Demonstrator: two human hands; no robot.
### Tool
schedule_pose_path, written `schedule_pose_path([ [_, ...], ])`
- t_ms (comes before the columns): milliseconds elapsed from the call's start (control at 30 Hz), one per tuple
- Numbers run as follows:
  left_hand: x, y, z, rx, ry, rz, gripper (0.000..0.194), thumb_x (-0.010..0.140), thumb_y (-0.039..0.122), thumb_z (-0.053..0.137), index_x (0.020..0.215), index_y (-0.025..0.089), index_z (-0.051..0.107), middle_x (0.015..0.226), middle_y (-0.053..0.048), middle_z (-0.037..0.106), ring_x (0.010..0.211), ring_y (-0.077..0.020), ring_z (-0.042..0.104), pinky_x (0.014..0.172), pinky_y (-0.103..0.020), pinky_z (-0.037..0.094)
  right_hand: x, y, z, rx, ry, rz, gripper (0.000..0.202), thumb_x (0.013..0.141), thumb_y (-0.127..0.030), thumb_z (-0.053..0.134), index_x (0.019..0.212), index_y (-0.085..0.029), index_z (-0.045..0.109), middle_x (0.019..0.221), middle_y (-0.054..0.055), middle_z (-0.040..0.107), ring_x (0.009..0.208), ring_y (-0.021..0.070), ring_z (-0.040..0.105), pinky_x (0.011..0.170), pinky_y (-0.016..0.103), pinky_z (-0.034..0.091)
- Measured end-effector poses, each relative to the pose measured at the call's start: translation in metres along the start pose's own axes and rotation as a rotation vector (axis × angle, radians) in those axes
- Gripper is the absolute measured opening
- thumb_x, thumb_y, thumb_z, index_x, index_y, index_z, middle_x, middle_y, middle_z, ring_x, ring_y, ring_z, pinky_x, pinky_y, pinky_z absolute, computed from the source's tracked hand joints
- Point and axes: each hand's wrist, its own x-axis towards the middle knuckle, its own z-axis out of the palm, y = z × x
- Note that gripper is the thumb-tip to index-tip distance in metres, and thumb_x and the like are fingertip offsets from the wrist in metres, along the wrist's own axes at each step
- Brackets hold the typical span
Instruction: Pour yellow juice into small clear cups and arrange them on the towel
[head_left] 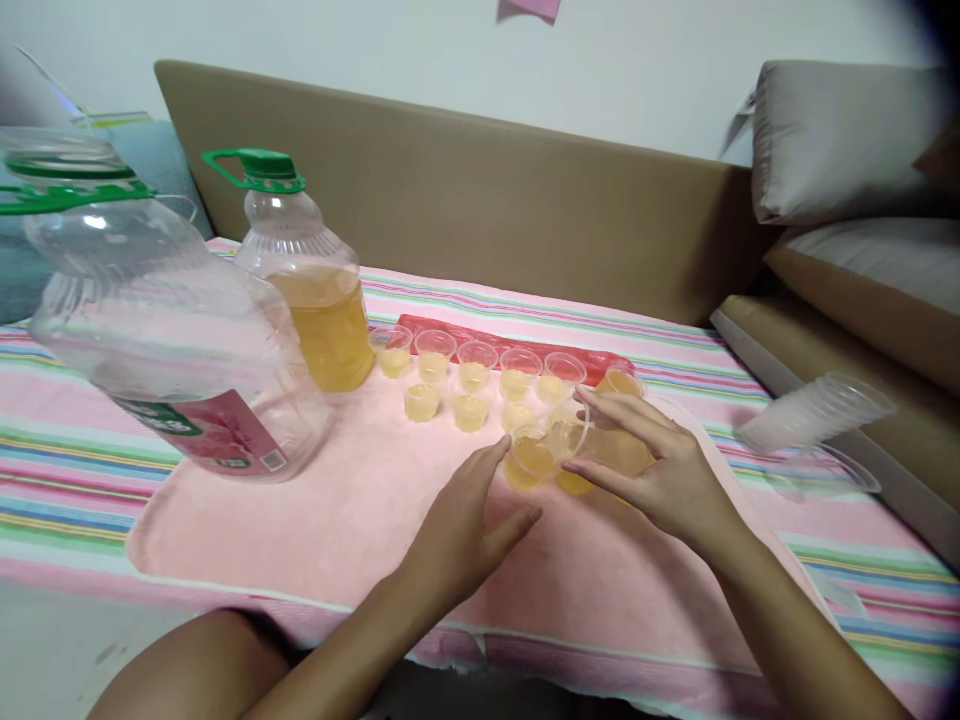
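My right hand [660, 460] has its thumb and fingers around a small clear plastic cup [568, 432], which is tilted. Beside it, my left hand [469, 520] is open, thumb and fingers apart, close to a cup of yellow liquid [531, 462]. I cannot tell whether the left fingertips touch that cup. Farther back, several small cups [474, 368] with a little yellow liquid stand in rows. My right hand partly hides the cups at the right end of the rows.
On the left stand a large clear uncapped bottle [187, 330] and a green-capped bottle [322, 310] of yellow liquid. A red plastic wrapper [510, 340] lies behind the cups. At right, a stack of cups [817, 410] lies sideways on the striped cloth [885, 560], by cushions [847, 140].
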Motion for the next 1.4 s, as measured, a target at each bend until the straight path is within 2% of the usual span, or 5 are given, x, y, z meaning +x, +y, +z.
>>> schedule_pose_path([
  [267, -0.001, -0.001, 0.001, -0.023, 0.007, 0.023, 0.074, 0.097, 0.047, 0.069, 0.157, 0.012, 0.045, 0.165, -0.017, 0.052, 0.154, -0.0310, 0.048, 0.131, -0.058, 0.038, 0.001, 0.002, 0.001, -0.050, -0.044, -0.041, 0.061, 0.098, -0.049, 0.080, 0.153, -0.033, 0.060, 0.141, 0.007, 0.069, 0.125, 0.0317, 0.068, 0.109, 0.055, 0.056],
  [600, 0.000, 0.002, -0.001, -0.050, 0.025, 0.016, 0.072, 0.096, 0.048, 0.072, 0.154, 0.014, 0.048, 0.161, -0.015, 0.056, 0.151, -0.0299, 0.051, 0.130, -0.056, 0.040, 0.017, 0.001, -0.005, -0.099, -0.132, -0.159, 0.056, 0.100, -0.040, 0.078, 0.152, -0.029, 0.060, 0.145, 0.007, 0.067, 0.128, 0.0313, 0.068, 0.103, 0.049, 0.060],
  [933, 0.004, 0.003, 0.001, -0.081, 0.049, 0.020, 0.069, 0.095, 0.045, 0.074, 0.153, 0.017, 0.049, 0.159, -0.014, 0.058, 0.148, -0.0294, 0.053, 0.128, -0.055, 0.042, 0.018, -0.002, -0.010, -0.194, -0.240, -0.286, 0.053, 0.104, -0.033, 0.073, 0.154, -0.033, 0.056, 0.151, 0.007, 0.063, 0.135, 0.0340, 0.063, 0.106, 0.054, 0.057],
  [1233, 0.005, 0.002, 0.001, -0.107, 0.047, 0.003, 0.070, 0.094, 0.043, 0.075, 0.153, 0.020, 0.048, 0.159, -0.013, 0.058, 0.147, -0.0298, 0.055, 0.127, -0.055, 0.043, 0.022, -0.005, -0.013, -0.154, -0.186, -0.267, 0.050, 0.102, -0.037, 0.076, 0.148, -0.031, 0.055, 0.143, 0.008, 0.067, 0.128, 0.0331, 0.065, 0.110, 0.055, 0.054],
  [1400, 0.013, -0.001, 0.005, -0.234, 0.019, -0.017, 0.069, 0.090, 0.030, 0.078, 0.152, 0.020, 0.049, 0.157, -0.013, 0.060, 0.146, -0.0278, 0.057, 0.126, -0.052, 0.044, 0.023, -0.006, -0.015, -0.134, -0.137, -0.272, 0.053, 0.102, -0.034, 0.077, 0.149, -0.030, 0.054, 0.145, 0.008, 0.065, 0.130, 0.0322, 0.064, 0.110, 0.052, 0.054],
])
